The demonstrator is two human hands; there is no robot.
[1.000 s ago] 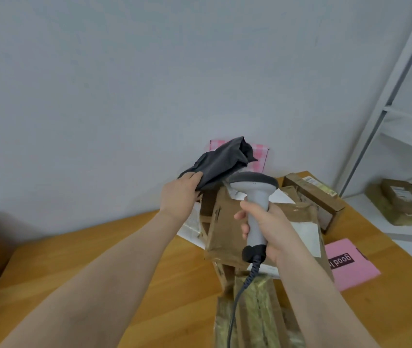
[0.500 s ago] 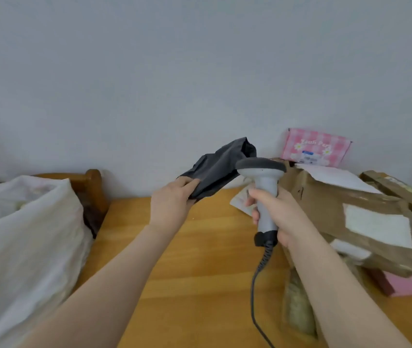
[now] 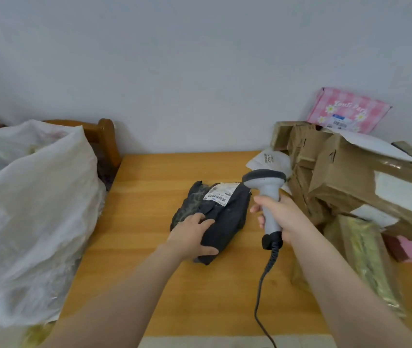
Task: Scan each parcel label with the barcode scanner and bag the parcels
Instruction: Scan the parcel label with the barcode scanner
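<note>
The dark parcel (image 3: 225, 222), held up in the air a second ago, has been laid on the table (image 3: 149, 197) with its label (image 3: 221, 193) turned upward, its near end held by the left hand (image 3: 192, 234). The scanner (image 3: 267, 197) in the right hand (image 3: 282, 217) has been lowered beside the label.

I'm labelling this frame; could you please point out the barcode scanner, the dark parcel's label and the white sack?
barcode scanner (image 3: 265, 179): head view, its grey head.
parcel label (image 3: 221, 193): head view, the sticker's middle.
white sack (image 3: 31, 209): head view, its front side.
</note>
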